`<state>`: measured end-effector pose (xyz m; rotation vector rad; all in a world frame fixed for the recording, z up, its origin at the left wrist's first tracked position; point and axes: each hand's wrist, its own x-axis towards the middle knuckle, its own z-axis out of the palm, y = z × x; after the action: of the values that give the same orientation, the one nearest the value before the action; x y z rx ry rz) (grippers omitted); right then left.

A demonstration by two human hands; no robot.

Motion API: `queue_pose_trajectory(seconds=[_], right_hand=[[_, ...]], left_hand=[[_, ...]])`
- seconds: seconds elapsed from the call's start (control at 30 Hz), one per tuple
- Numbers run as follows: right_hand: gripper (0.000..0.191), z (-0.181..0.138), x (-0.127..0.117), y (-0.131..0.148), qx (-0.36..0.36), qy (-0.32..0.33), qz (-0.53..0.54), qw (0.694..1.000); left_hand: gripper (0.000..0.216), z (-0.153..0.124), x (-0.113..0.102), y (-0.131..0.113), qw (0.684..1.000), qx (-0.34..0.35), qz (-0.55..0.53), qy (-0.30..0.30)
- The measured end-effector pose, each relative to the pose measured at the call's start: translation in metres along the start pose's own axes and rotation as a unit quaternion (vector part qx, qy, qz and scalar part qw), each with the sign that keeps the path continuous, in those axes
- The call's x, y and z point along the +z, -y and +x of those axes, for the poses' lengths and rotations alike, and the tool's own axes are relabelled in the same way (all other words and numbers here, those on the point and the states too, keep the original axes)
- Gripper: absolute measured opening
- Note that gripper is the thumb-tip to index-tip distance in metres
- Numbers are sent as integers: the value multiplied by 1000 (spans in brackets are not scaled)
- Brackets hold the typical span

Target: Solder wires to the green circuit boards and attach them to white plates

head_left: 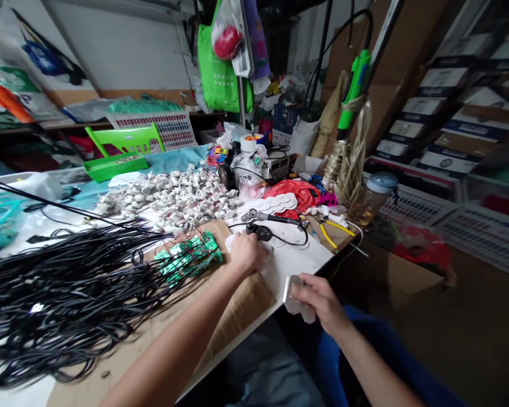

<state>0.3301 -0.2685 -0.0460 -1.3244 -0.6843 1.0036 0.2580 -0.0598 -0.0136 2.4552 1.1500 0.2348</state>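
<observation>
My left hand (246,252) rests closed on the white work surface (294,260), its fingers curled over a small white piece that I cannot make out. Just left of it lies a cluster of green circuit boards (192,253). My right hand (318,299) hovers at the table's front edge, pinching a flat whitish plastic piece (292,294). A soldering iron with a black cable (275,219) lies just beyond my left hand. A big tangle of black wires (68,288) covers the table's left side.
A heap of small white parts (173,198) lies behind the boards. Yellow-handled pliers (328,232), a red bag (299,195), a lidded jar (371,198), a tape roll (249,142) and a green tray (114,165) crowd the back. Stacked boxes (445,118) line the right wall.
</observation>
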Motion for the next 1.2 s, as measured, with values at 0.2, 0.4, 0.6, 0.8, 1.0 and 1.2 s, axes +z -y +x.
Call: queue_pose_trajectory(seconds=[0.2, 0.4, 0.6, 0.8, 1.0, 1.2], right_hand=[[34, 17, 23, 11, -208, -91, -383, 895], [20, 25, 82, 7, -327, -2, -523, 787], [34, 23, 100, -16, -343, 87, -520, 777], [14, 19, 90, -29, -319, 64, -454, 829], [9, 22, 98, -29, -300, 15, -463, 834], [11, 20, 112, -21, -310, -64, -494, 810]], left_hand=[[44, -48, -48, 34, 988, 94, -93, 85], [44, -130, -53, 77, 956, 151, -234, 94], [14, -161, -24, 109, 985, 74, -155, -20], [21, -160, -24, 114, 978, 120, -168, -40], [13, -160, -14, 108, 982, 93, -146, -70], [17, -160, -1, 90, 974, 43, -105, -198]])
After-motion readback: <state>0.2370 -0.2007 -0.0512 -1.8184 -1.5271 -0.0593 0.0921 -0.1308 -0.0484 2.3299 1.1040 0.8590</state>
